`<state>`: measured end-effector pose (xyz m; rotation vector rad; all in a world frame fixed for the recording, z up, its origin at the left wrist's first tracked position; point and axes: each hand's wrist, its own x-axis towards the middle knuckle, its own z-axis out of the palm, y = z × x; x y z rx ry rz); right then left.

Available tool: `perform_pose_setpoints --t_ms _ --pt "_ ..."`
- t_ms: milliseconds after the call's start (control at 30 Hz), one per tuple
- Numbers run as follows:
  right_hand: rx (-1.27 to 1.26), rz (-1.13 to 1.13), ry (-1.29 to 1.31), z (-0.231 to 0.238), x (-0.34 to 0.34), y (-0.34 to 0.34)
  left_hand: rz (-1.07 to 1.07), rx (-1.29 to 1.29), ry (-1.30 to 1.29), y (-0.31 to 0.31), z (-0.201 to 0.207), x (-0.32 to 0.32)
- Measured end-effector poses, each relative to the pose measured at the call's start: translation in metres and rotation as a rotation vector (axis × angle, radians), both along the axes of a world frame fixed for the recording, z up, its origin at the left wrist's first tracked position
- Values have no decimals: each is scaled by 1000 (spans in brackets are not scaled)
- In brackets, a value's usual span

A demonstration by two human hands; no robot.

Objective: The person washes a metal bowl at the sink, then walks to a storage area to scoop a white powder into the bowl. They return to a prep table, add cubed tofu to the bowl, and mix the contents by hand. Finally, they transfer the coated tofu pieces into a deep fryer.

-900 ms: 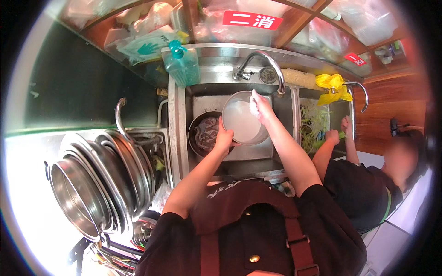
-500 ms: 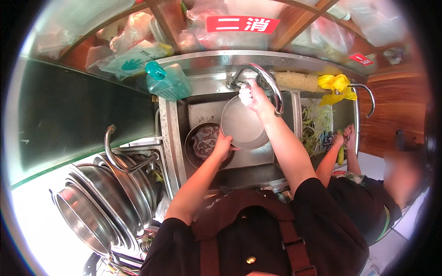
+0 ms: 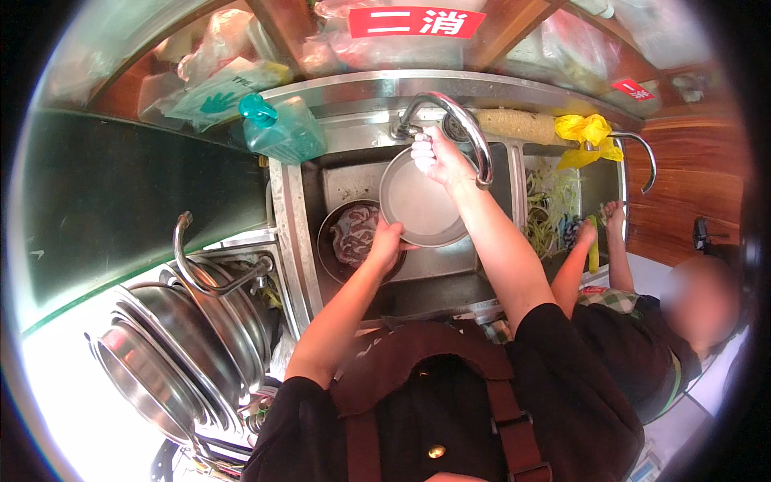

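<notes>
My left hand [image 3: 386,247] grips the near left rim of a round metal bowl [image 3: 463,236], its thumb over the edge. The inside of that bowl looks pale and cloudy, and I cannot tell how full it is. Beyond its far side, my right hand [image 3: 438,157] closes around the handle at the base of a curved chrome faucet [image 3: 479,145]; the fingers look whitish. No stream of water shows at the spout. Left of the held bowl, partly under it, a darker metal bowl [image 3: 323,245] with pinkish-grey strips of raw meat [image 3: 353,233] stands in the sink [image 3: 341,178].
A teal pump bottle [image 3: 285,136] stands on the back left ledge. Metal basins [image 3: 173,345] stack at left below another faucet [image 3: 183,241]. At right, a co-worker's hands [image 3: 602,223] hold something green over a sink with green shreds [image 3: 550,209]. A yellow bag [image 3: 585,136] hangs behind.
The view has tilted slightly, so the sink appears higher. Both my hands keep their places on the bowl and faucet. The co-worker's hands have shifted a little.
</notes>
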<state>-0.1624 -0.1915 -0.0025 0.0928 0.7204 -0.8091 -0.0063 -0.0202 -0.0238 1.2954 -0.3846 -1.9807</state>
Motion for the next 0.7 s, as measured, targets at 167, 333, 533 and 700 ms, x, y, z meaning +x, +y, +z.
perform_pose_setpoints --t_ms 167,333,533,700 --pt "9 -8 47 -2 0 1 0 -14 23 2 1 -3" --pt "148 -24 -68 3 -8 -15 15 -14 14 -2 -8 -6" --pt "208 -30 -92 6 -18 -46 36 -3 18 3 -13 -4" --pt "-489 164 493 -3 -6 33 23 31 -19 5 -9 8"
